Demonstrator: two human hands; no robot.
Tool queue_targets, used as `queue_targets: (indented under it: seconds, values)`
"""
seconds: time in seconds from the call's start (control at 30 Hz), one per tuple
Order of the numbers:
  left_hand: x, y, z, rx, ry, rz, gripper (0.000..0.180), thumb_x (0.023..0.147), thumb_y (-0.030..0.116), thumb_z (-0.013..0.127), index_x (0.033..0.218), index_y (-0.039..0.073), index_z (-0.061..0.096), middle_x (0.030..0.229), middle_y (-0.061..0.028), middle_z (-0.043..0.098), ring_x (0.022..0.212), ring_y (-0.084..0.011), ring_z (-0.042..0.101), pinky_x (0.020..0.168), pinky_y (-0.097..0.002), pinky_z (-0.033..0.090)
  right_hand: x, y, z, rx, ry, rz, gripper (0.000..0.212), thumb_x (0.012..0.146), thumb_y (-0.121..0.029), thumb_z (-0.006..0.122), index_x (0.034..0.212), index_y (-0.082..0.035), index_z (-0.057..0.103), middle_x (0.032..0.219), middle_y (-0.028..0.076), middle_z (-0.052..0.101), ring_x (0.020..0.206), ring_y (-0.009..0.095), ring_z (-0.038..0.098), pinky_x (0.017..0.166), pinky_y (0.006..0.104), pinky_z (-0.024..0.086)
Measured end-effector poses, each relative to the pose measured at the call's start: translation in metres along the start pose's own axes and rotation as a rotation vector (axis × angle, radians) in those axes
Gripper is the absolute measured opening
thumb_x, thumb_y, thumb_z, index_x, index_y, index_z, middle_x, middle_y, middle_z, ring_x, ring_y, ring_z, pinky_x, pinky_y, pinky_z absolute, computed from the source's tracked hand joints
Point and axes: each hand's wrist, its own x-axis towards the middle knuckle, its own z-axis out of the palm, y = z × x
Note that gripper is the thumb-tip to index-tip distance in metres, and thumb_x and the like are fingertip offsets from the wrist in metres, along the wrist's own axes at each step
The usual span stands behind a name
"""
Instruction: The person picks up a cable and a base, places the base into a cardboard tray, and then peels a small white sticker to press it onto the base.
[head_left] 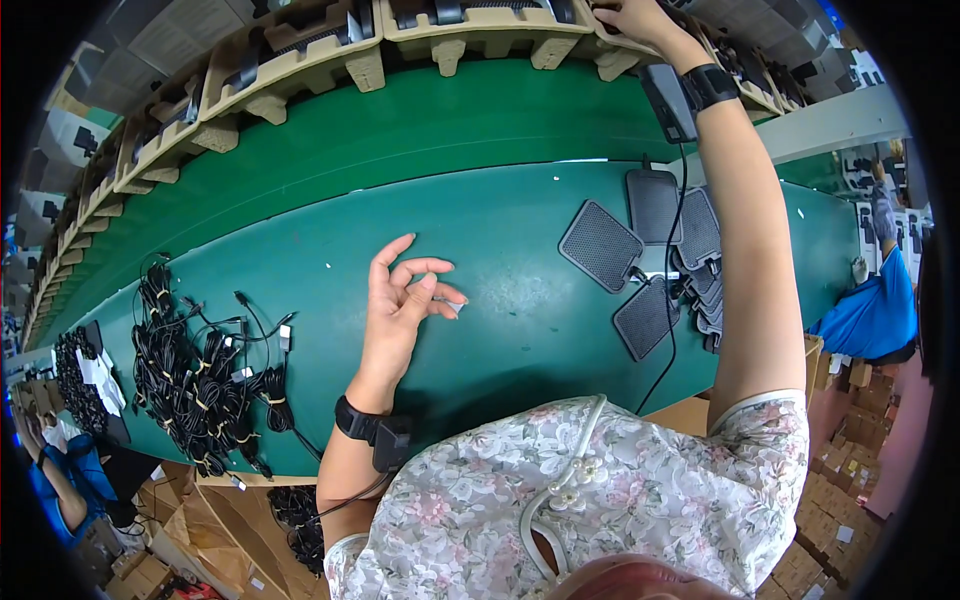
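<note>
My left hand [408,290] hovers palm up over the green table [480,200], its index finger raised and its thumb bent in against the other fingers. A small pale, shiny piece [457,307] shows at those fingertips; its kind is too small to tell. Far off at the upper right, my right hand [645,25] reaches to the edge of a cardboard-pulp tray [612,50]. Its fingertips are partly cut off by the top of the picture, so whether it grips anything is hidden. Below the right wrist lie several flat black mesh-topped pads [601,246], some overlapping in a pile.
Bundled black cables [200,370] lie in a heap on the left. More pulp trays [290,75] with black devices line the raised far edge. A black cord [668,330] hangs from my right wrist device past the pads. Co-workers in blue [870,310] sit at both sides.
</note>
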Motion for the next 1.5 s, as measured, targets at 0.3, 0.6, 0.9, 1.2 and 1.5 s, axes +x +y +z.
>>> queue_targets:
  seconds: [0.3,0.6,0.9,1.2,1.5]
  values:
    - [-0.001,0.004,-0.006,-0.027,0.006,0.003,0.041,0.093,0.008,0.047,0.129,0.003,0.028,0.107,-0.0154,0.056,0.079,-0.0227,0.063,0.067,-0.0315,0.052,0.000,-0.010,0.013,0.118,0.319,0.185,0.024,0.065,-0.014,0.072,0.083,-0.001,0.064,0.080,0.019,0.063,0.079,0.036,0.061,0.071,0.0408,0.049]
    - [0.001,0.010,-0.018,-0.025,0.001,0.014,0.033,0.094,0.006,0.045,0.125,0.002,0.035,0.107,-0.0150,0.056,0.081,-0.0217,0.062,0.070,-0.0312,0.051,-0.001,-0.017,0.011,0.133,0.398,0.115,0.019,0.069,-0.013,0.067,0.082,-0.001,0.063,0.075,0.018,0.062,0.081,0.035,0.060,0.073,0.0412,0.048]
    - [-0.003,0.009,-0.031,-0.026,-0.033,0.014,0.028,0.095,0.007,0.045,0.121,0.001,0.040,0.107,-0.0144,0.056,0.081,-0.0209,0.062,0.070,-0.0307,0.051,-0.037,-0.024,0.006,-0.013,0.250,0.030,0.015,0.074,-0.020,0.057,0.081,-0.008,0.065,0.084,0.017,0.062,0.088,0.031,0.058,0.076,0.0393,0.044]
    - [0.010,-0.001,-0.035,-0.049,-0.030,0.034,0.026,0.095,0.009,0.045,0.119,0.001,0.041,0.106,-0.0148,0.056,0.083,-0.0215,0.062,0.073,-0.0313,0.052,-0.132,-0.148,-0.002,-0.555,-0.049,-0.203,0.063,0.078,-0.051,0.058,0.120,-0.004,0.052,0.078,0.011,0.059,0.073,0.024,0.060,0.058,0.0320,0.048]
    - [0.021,0.001,-0.033,0.000,-0.042,0.031,0.024,0.095,0.008,0.045,0.117,0.000,0.043,0.106,-0.0147,0.057,0.084,-0.0209,0.062,0.074,-0.0303,0.051,-0.244,-0.156,0.023,-0.480,-0.254,-0.274,0.073,0.077,-0.045,0.061,0.127,0.003,0.044,0.102,0.022,0.060,0.087,0.027,0.060,0.064,0.0354,0.051]
